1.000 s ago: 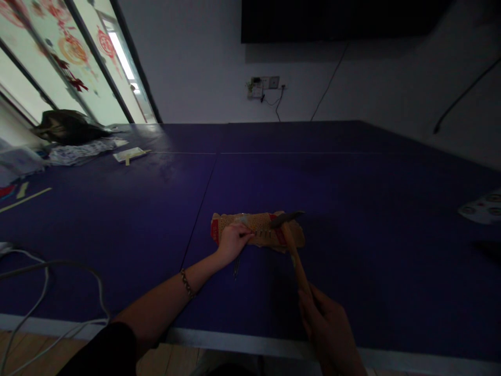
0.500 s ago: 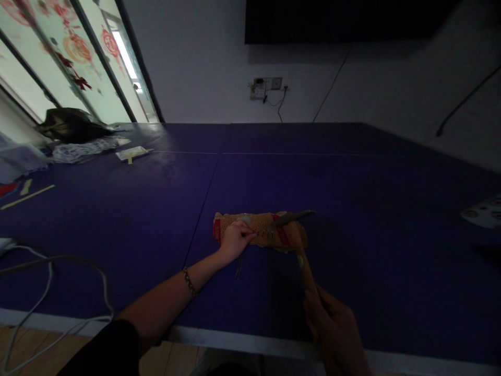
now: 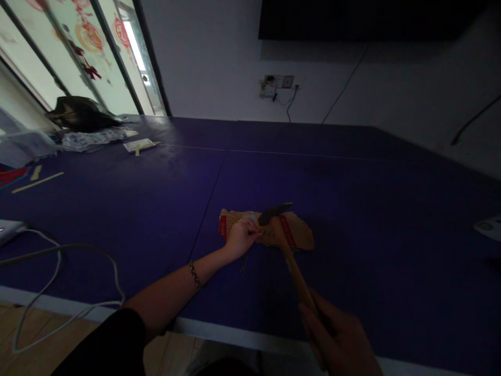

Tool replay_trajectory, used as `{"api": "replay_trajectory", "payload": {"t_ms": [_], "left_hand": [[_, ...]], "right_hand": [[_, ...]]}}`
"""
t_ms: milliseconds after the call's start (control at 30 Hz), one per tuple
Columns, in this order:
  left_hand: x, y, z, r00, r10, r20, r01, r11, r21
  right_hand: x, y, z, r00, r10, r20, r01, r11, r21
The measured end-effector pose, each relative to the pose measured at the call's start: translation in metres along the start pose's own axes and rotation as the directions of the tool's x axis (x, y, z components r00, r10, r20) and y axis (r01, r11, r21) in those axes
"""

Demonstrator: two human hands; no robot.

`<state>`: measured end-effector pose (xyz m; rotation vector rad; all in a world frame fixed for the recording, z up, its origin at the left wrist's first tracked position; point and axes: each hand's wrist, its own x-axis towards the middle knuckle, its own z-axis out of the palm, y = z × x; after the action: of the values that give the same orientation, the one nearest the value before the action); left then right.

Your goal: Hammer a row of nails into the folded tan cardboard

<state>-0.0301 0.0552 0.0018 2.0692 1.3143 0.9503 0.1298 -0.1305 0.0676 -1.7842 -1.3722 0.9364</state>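
Two hands work over one brown, red-banded pad [image 3: 301,233] that lies flat on the surface [image 3: 352,188]. The right hand [image 3: 340,334] grips one hammer [image 3: 294,267] by its wooden handle, the head above the pad. The left hand [image 3: 241,238] rests on the pad, thumb and finger pinched narrow; what they hold is too small to tell. Small dark nails stand beside its fingertips, too blurred to count. The left forearm, with one bracelet [image 3: 194,275], reaches in low. The surface is purple; one black screen [image 3: 364,18] hangs on the wall [image 3: 207,68].
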Motion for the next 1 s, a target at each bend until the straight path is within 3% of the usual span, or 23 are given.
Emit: {"api": "replay_trajectory", "payload": {"t_ms": [267,667,867,1000], "left_hand": [[-0.001,0.001,0.002,1.000,-0.006,0.005,0.006,1.000,0.018],[0.001,0.003,0.000,0.999,-0.024,0.029,0.022,0.998,0.058],[0.000,0.004,0.000,0.999,-0.032,0.027,0.031,0.997,0.067],[0.001,0.002,0.001,0.999,-0.026,0.029,0.024,0.998,0.065]], "right_hand": [[-0.002,0.010,-0.009,0.994,-0.101,0.037,0.106,0.982,-0.158],[-0.007,0.010,-0.001,0.979,-0.202,-0.031,0.194,0.967,-0.165],[-0.002,0.012,0.005,0.981,-0.192,0.037,0.195,0.958,-0.208],[-0.008,0.013,0.008,0.973,-0.221,-0.072,0.200,0.954,-0.225]]}}
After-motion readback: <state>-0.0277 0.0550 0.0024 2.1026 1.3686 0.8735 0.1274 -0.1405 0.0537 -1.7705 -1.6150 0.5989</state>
